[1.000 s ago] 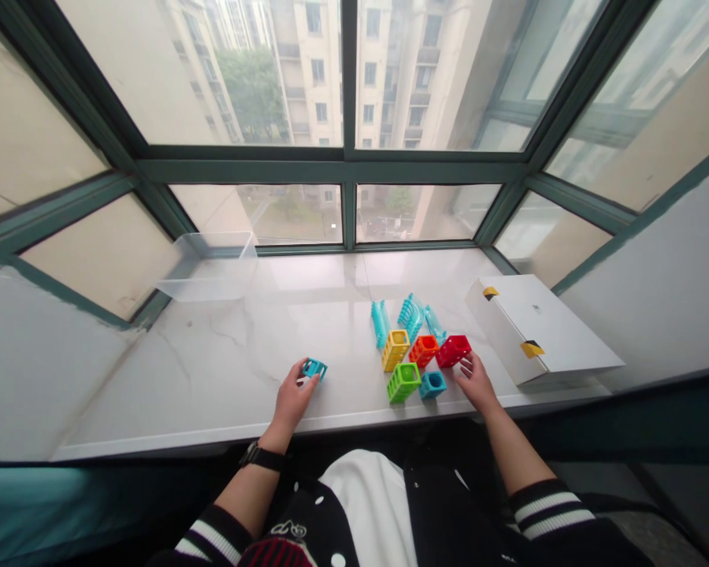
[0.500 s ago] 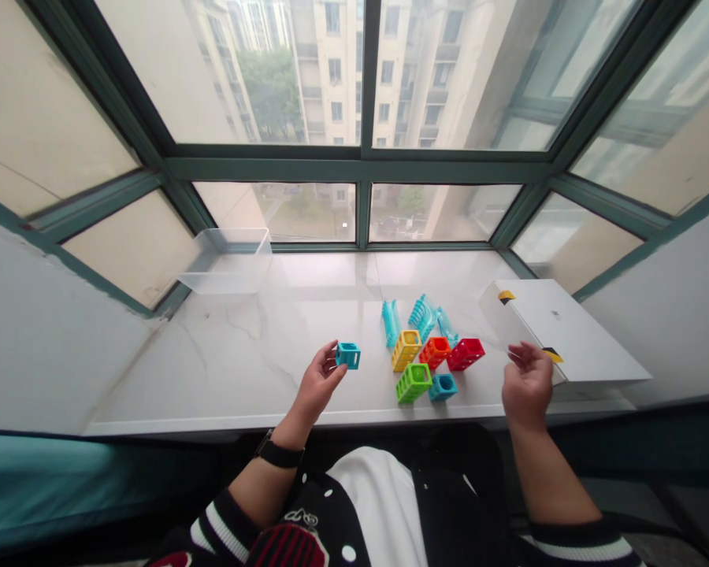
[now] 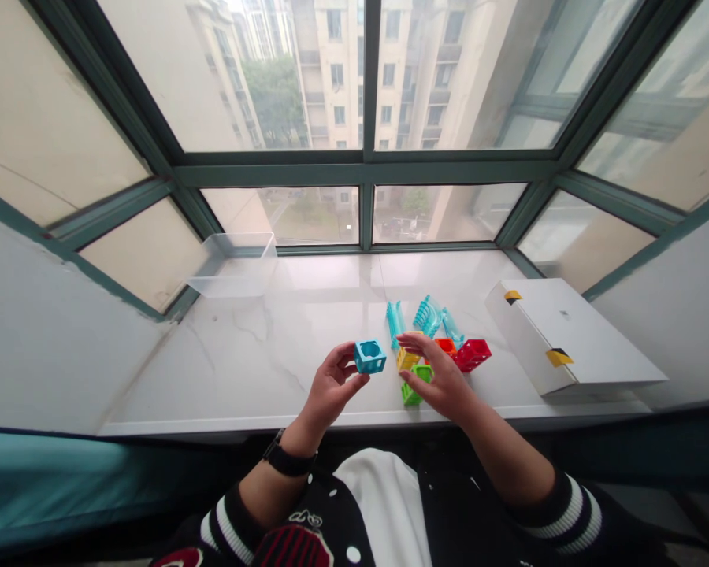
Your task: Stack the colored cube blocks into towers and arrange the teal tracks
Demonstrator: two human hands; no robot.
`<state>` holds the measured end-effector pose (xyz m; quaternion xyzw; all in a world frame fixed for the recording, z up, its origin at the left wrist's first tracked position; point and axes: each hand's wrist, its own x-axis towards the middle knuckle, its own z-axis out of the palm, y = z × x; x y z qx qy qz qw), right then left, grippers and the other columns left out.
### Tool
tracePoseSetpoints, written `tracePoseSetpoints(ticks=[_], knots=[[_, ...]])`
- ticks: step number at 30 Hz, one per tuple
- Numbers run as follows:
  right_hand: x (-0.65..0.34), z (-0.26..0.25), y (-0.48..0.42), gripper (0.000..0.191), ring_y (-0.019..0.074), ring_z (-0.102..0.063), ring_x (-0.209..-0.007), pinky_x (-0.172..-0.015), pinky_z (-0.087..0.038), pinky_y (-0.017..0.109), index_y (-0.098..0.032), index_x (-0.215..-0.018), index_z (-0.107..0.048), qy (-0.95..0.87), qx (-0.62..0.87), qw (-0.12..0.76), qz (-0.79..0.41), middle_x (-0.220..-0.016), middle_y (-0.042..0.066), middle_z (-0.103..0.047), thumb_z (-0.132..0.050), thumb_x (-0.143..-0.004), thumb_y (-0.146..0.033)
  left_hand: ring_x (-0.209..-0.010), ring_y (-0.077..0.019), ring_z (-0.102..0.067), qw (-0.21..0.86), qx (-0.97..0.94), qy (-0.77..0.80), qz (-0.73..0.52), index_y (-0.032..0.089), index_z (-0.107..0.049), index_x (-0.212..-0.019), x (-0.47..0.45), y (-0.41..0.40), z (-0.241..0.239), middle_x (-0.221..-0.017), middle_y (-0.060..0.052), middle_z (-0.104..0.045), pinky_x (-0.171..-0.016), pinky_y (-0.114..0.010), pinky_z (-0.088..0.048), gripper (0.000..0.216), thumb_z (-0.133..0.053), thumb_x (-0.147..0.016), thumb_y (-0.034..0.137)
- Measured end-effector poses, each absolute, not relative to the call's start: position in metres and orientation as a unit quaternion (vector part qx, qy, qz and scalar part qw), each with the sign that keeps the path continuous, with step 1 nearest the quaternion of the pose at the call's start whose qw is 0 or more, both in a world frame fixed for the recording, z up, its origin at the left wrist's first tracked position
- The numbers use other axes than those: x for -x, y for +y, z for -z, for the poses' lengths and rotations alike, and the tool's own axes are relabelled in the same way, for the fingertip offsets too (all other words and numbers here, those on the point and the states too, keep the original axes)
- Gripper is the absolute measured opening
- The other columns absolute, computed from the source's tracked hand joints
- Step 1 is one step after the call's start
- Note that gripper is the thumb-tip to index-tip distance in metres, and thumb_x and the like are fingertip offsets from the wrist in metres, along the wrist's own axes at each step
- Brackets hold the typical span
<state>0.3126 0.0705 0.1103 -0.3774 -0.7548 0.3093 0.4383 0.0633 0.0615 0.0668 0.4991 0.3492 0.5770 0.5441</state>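
A blue cube-shaped toy block (image 3: 370,357) with round and square openings is gripped between the thumb and fingers of my left hand (image 3: 332,383), above the white sill. To its right, my right hand (image 3: 440,378) has thumb and fingers apart and holds nothing. It hovers over the coloured blocks, in front of the yellow block (image 3: 409,360) and the green block (image 3: 417,386), covering parts of them. Beyond that hand, the orange block (image 3: 447,345) is partly hidden, and the red block (image 3: 473,355) lies tilted beside it. The second blue block is hidden from view.
Translucent blue track pieces (image 3: 428,316) lie behind the blocks. A white box (image 3: 591,335) with yellow-black tape stands at the right. At the back left is a clear plastic bin (image 3: 236,276). Green-framed windows (image 3: 363,169) bound the marble-patterned sill (image 3: 272,346).
My right hand has swung left from beside the white box to over the blocks, its fingers opening. My left hand has turned the blue block and moved it slightly right.
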Motion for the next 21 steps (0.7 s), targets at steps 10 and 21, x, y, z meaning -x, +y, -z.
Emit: tracePoseSetpoints(ticks=[10,21], knots=[[-0.289,-0.115,0.071,0.055,0.0289,-0.073,-0.117,-0.104,-0.062,0.049,-0.032,-0.148,-0.059,-0.738,0.383,0.432,-0.350,-0.136,0.007,-0.072,-0.075,-0.095,-0.036,-0.123,-0.0277,-0.070,0.517,-0.572,0.313,-0.555,0.025,-0.066,-0.136,-0.079,0.056,-0.083,-0.134,-0.011,-0.069,-0.110,-0.048,-0.058,0.053,-0.085,-0.086,0.026],[-0.296,-0.115,0.066,0.063,0.0314,-0.062,-0.138,-0.117,-0.052,0.053,-0.036,-0.155,-0.053,-0.753,0.385,0.405,-0.348,-0.150,0.005,-0.065,-0.073,-0.095,-0.032,-0.111,-0.0252,-0.070,0.335,-0.675,0.365,-0.547,0.031,-0.068,-0.138,-0.080,0.052,-0.089,-0.118,-0.008,-0.070,-0.098,-0.043,-0.061,0.057,-0.087,-0.084,0.028]])
